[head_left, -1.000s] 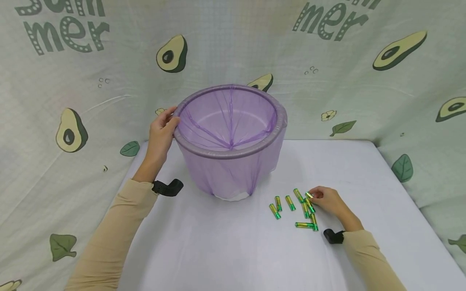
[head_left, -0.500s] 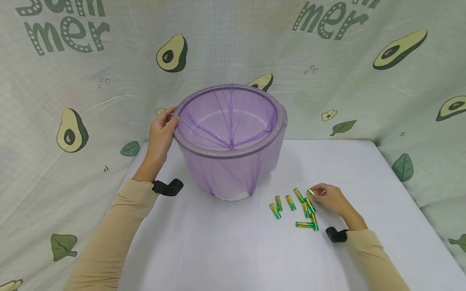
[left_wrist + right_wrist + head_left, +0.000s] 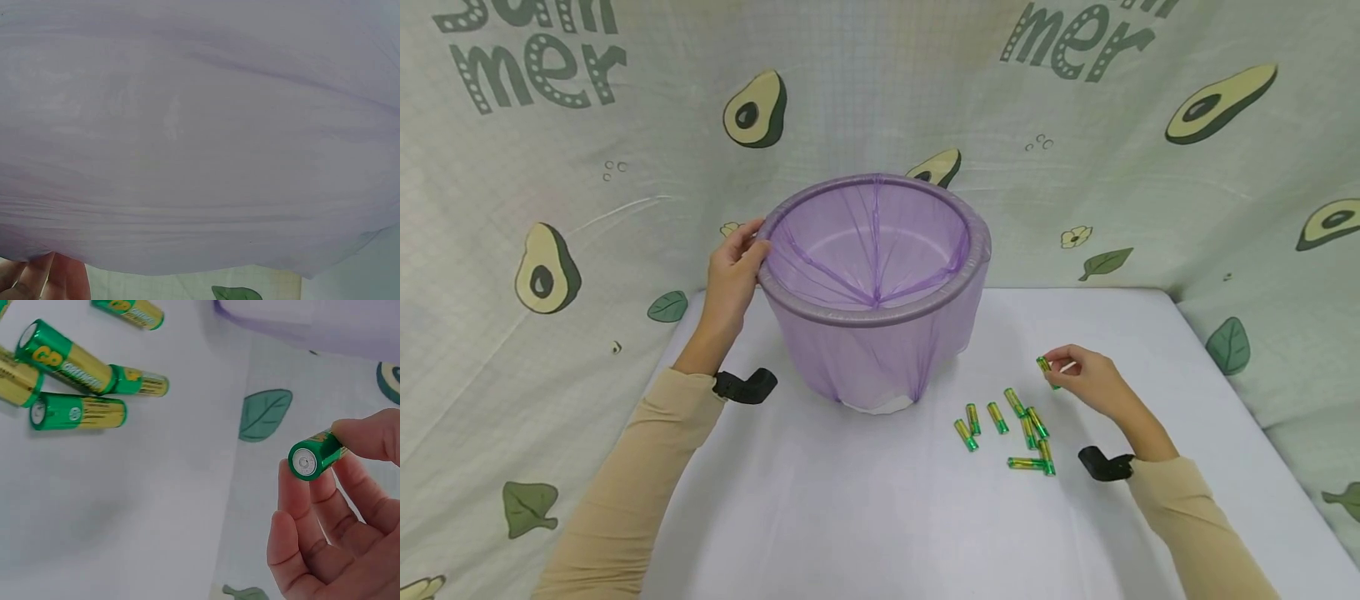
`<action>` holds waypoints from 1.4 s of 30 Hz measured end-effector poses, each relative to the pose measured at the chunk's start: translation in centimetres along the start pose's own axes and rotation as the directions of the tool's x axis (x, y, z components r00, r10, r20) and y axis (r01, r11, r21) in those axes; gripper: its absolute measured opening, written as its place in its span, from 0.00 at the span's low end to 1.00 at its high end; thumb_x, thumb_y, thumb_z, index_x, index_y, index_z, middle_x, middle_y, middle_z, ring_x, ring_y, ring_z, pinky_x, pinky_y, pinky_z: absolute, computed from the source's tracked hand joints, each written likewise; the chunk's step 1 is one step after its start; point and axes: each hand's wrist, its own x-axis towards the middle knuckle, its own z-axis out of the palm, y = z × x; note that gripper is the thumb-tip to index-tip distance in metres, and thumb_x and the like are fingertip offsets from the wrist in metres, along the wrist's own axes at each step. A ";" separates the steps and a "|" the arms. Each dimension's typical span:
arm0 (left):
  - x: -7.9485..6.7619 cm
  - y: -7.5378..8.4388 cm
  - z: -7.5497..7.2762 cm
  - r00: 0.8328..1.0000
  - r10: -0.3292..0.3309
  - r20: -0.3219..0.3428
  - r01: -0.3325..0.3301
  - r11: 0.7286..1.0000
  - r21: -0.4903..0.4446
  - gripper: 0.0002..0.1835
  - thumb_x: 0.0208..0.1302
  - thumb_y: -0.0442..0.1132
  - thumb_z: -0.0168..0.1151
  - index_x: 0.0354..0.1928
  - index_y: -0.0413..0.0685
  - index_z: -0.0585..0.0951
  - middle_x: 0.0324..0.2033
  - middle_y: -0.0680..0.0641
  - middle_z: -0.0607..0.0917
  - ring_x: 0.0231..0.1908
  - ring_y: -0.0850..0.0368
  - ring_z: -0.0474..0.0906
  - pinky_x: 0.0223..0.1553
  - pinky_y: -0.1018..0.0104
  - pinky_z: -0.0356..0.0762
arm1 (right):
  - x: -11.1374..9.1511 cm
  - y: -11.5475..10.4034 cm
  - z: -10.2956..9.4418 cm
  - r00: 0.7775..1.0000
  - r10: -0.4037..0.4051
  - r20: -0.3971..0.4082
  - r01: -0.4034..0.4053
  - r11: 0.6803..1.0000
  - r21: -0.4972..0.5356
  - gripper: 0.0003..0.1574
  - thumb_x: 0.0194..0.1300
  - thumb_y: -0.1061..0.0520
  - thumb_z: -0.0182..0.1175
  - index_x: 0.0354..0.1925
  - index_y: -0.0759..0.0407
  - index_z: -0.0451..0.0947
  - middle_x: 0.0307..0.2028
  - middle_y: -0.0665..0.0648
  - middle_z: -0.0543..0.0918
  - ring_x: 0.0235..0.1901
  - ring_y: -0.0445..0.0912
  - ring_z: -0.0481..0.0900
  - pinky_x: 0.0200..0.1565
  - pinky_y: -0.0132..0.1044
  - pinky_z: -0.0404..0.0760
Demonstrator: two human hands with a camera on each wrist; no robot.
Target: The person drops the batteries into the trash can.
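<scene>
The battery I hold is shiny green and gold, with a silver end. The 8 batteries on the table are green and gold too, and some have gold letters on the green part. The table is plain white. The thin bag is light purple and see-through, with darker purple creases, and the rim looks greyish purple. My sleeves are plain tan and my wrist cameras are black. The cloth behind is pale green-white, with yellow and dark green avocados, green leaves, little cream flowers and big grey-green words, some with light dots.
</scene>
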 end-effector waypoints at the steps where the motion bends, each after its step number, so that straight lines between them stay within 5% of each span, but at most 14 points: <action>1: 0.0 0.0 0.0 1.000 0.001 0.000 -0.001 1.000 -0.001 0.23 0.67 0.41 0.48 0.64 0.48 0.69 0.44 0.53 0.75 0.35 0.66 0.71 0.33 0.81 0.72 | 0.0 -0.4 -0.3 1.000 -0.003 -0.003 0.003 1.000 0.005 0.22 0.63 0.53 0.58 0.50 0.68 0.72 0.38 0.61 0.78 0.34 0.46 0.74 0.32 0.34 0.73; 19: 0.1 0.2 0.0 1.000 0.003 0.011 -0.003 1.000 0.002 0.24 0.67 0.41 0.47 0.65 0.47 0.68 0.48 0.48 0.75 0.37 0.66 0.71 0.34 0.82 0.72 | 0.2 -8.0 -5.9 0.987 -0.156 -0.039 0.157 0.987 0.031 0.20 0.63 0.54 0.58 0.51 0.64 0.72 0.41 0.59 0.77 0.32 0.29 0.74 0.34 0.24 0.73; 32: 0.2 0.0 0.0 1.000 0.004 0.011 -0.004 1.000 0.006 0.24 0.68 0.42 0.47 0.65 0.48 0.68 0.52 0.45 0.74 0.38 0.66 0.71 0.35 0.82 0.72 | 0.8 -15.2 -8.6 0.958 -0.242 -0.155 0.250 0.968 0.037 0.19 0.60 0.54 0.62 0.48 0.61 0.75 0.36 0.52 0.78 0.32 0.31 0.76 0.34 0.20 0.73; 42: 0.2 0.0 0.2 1.000 0.004 0.000 -0.004 1.000 0.003 0.24 0.68 0.42 0.47 0.65 0.48 0.68 0.51 0.45 0.75 0.38 0.66 0.71 0.35 0.82 0.72 | 2.0 -20.2 -8.6 0.926 -0.334 -0.176 0.347 0.937 0.047 0.18 0.60 0.56 0.62 0.48 0.60 0.76 0.38 0.55 0.78 0.35 0.39 0.75 0.35 0.22 0.72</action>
